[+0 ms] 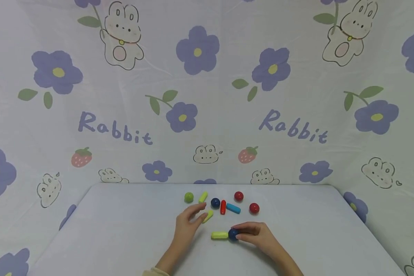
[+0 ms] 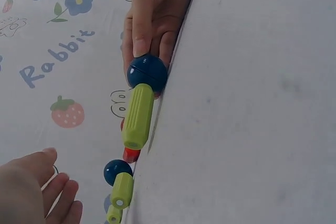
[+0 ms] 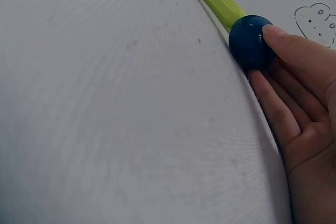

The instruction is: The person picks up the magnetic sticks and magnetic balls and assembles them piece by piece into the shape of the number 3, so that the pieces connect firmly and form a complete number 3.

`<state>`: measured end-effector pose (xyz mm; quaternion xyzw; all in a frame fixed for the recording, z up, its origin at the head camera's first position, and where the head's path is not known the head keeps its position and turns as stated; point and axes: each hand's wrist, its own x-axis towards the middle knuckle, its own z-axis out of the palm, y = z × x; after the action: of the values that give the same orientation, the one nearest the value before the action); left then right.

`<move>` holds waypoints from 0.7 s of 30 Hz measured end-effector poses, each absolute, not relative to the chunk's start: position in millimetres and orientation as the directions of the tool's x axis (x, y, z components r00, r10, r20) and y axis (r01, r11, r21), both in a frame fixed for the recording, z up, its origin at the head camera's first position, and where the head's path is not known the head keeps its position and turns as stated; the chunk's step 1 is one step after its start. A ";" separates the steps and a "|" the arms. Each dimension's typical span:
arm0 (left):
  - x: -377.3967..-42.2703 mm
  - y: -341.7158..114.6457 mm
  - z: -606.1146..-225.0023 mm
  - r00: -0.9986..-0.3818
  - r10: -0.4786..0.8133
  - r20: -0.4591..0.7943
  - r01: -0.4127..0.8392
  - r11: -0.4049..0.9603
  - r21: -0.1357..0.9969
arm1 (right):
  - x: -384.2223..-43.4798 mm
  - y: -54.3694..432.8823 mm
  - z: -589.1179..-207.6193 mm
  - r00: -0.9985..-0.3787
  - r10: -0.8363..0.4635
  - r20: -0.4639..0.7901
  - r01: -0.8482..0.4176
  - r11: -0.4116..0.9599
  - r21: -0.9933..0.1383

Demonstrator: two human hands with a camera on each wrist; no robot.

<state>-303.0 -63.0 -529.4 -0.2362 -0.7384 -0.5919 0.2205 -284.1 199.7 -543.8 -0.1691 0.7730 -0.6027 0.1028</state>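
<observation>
My right hand [image 1: 258, 234] pinches a dark blue ball [image 1: 232, 234] between thumb and fingers, low over the table. Joined end to end with that ball is a yellow-green ridged rod [image 1: 219, 235], which points left toward my other hand. In the right wrist view the thumb presses on top of the blue ball [image 3: 250, 43], with fingers beneath it. My left hand [image 1: 188, 222] hovers with relaxed, parted fingers beside a second yellow-green rod [image 1: 208, 216]. The left wrist view shows this hand [image 2: 39, 192] holding nothing, apart from the rod [image 2: 122, 191].
Behind the hands lie a green ball [image 1: 189, 197], another yellow-green rod [image 1: 203, 197], a second blue ball [image 1: 215, 203], a red rod [image 1: 223, 207], a light blue rod [image 1: 233, 208] and two red balls [image 1: 239, 196]. A printed curtain [image 1: 207, 92] rises behind the white table [image 1: 124, 222].
</observation>
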 end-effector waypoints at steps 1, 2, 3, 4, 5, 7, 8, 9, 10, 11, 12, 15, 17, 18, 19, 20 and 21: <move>-304.7 -63.6 -530.9 -0.778 0.068 0.625 0.624 0.204 0.755 | -284.3 199.8 -543.7 -0.921 -0.386 0.046 -0.137 0.212 -0.968; -305.8 -64.3 -531.8 -0.772 0.049 0.634 0.627 0.227 0.746 | -284.5 199.8 -543.7 -0.921 -0.387 0.047 -0.137 0.208 -0.968; -306.9 -65.1 -532.5 -0.761 0.033 0.648 0.634 0.249 0.732 | -284.7 199.9 -543.7 -0.921 -0.387 0.048 -0.138 0.207 -0.969; -307.8 -65.8 -533.0 -0.750 0.016 0.662 0.642 0.262 0.721 | -284.9 200.0 -543.8 -0.920 -0.388 0.050 -0.139 0.205 -0.969; -308.4 -66.4 -532.9 -0.738 0.001 0.675 0.649 0.277 0.709 | -285.0 200.1 -543.9 -0.920 -0.389 0.051 -0.140 0.203 -0.969; -309.1 -67.7 -532.3 -0.721 -0.031 0.692 0.652 0.307 0.693 | -285.4 200.2 -544.1 -0.919 -0.390 0.054 -0.141 0.200 -0.970; -309.2 -68.5 -532.0 -0.719 -0.047 0.694 0.648 0.317 0.693 | -285.5 200.3 -544.2 -0.919 -0.390 0.055 -0.143 0.200 -0.969; -309.1 -69.1 -531.8 -0.719 -0.065 0.692 0.641 0.322 0.697 | -285.7 200.3 -544.2 -0.919 -0.389 0.056 -0.144 0.199 -0.969; -308.9 -69.8 -531.6 -0.722 -0.085 0.687 0.632 0.323 0.704 | -285.7 200.3 -544.3 -0.919 -0.389 0.057 -0.144 0.198 -0.970; -308.7 -70.4 -531.7 -0.728 -0.105 0.677 0.619 0.323 0.716 | -285.7 200.3 -544.3 -0.919 -0.389 0.055 -0.143 0.201 -0.969; -308.6 -71.2 -532.1 -0.739 -0.123 0.663 0.603 0.318 0.731 | -285.6 200.2 -544.2 -0.920 -0.389 0.053 -0.143 0.205 -0.968; -308.8 -72.9 -534.1 -0.775 -0.184 0.604 0.538 0.308 0.784 | -284.9 199.8 -543.9 -0.920 -0.389 0.047 -0.139 0.214 -0.967; -309.4 -74.1 -536.2 -0.799 -0.218 0.561 0.492 0.301 0.817 | -284.3 199.7 -543.6 -0.920 -0.389 0.041 -0.135 0.216 -0.967; -309.6 -74.6 -537.0 -0.810 -0.233 0.538 0.467 0.299 0.832 | -284.1 199.6 -543.6 -0.920 -0.389 0.040 -0.134 0.216 -0.967; -309.7 -75.0 -537.9 -0.819 -0.245 0.519 0.447 0.295 0.845 | -283.8 199.6 -543.5 -0.921 -0.388 0.040 -0.132 0.214 -0.968; -310.2 -75.5 -539.1 -0.828 -0.255 0.500 0.428 0.288 0.857 | -283.7 199.7 -543.5 -0.920 -0.389 0.040 -0.132 0.212 -0.968; -310.2 -75.8 -539.7 -0.836 -0.264 0.481 0.409 0.284 0.867 | -283.5 199.7 -543.5 -0.921 -0.388 0.041 -0.132 0.211 -0.969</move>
<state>-310.2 -75.8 -539.7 -0.0481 -0.7500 -0.5963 0.2822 -283.5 199.7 -543.5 -0.1688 0.7708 -0.6052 0.1059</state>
